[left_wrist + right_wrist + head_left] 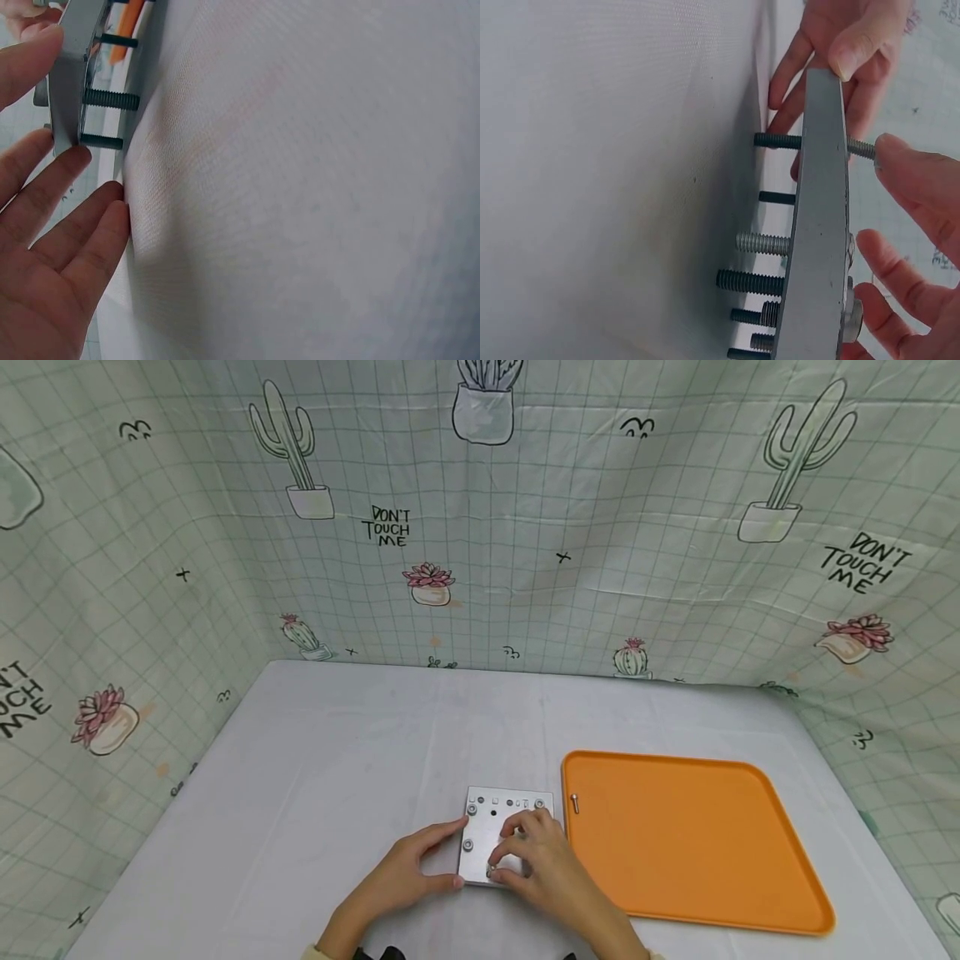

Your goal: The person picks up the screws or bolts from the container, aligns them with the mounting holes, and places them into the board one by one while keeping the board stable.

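Observation:
A square metal plate (489, 833) stands on the table on several screws (759, 244) that stick out below it. My left hand (420, 870) holds the plate's left edge, thumb on the near edge and fingers along the side; the left wrist view has the plate (71, 82) edge-on between them. My right hand (525, 858) lies over the plate's near right part and pinches a screw (861, 148) that passes through the plate (821, 225) near its front corner. Washers and holes dot the plate's far edge.
An orange tray (697, 839) lies right of the plate, with one loose screw (575, 803) near its left rim. The white table (337, 760) is walled by a cactus-print curtain (525, 527) at the back and both sides.

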`<control>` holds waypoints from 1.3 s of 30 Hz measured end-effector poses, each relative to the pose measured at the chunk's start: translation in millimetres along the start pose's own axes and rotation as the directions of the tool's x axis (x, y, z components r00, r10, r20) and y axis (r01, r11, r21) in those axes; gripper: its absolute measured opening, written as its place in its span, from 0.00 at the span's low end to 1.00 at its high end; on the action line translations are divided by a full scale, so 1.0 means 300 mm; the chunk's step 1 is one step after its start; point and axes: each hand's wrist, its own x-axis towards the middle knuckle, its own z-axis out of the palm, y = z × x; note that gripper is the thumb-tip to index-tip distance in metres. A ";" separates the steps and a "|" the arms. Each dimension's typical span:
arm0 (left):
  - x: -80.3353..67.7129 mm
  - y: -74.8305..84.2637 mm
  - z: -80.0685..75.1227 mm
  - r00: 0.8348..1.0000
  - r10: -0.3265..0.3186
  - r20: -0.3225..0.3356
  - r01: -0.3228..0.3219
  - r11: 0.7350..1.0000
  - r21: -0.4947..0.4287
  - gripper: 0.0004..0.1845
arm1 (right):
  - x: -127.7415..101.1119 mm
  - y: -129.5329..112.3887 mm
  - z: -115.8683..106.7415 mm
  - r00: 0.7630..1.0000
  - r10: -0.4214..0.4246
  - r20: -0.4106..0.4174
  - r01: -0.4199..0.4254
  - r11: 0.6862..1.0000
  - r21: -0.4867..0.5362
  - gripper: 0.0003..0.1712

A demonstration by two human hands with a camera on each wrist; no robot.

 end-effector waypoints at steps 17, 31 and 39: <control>0.001 -0.011 0.002 1.000 0.006 -0.003 -0.006 1.000 -0.007 0.37 | -0.002 -0.007 0.004 1.000 -0.013 0.000 0.013 0.999 -0.044 0.09; -0.001 -0.009 0.000 1.000 0.023 -0.013 -0.023 1.000 0.013 0.37 | 0.048 0.122 -0.134 0.980 0.168 -0.107 -0.164 0.985 0.048 0.08; -0.002 -0.005 -0.001 0.999 0.029 -0.014 -0.029 0.999 0.021 0.37 | 0.082 0.226 -0.224 0.876 0.482 -0.005 -0.482 0.876 0.010 0.09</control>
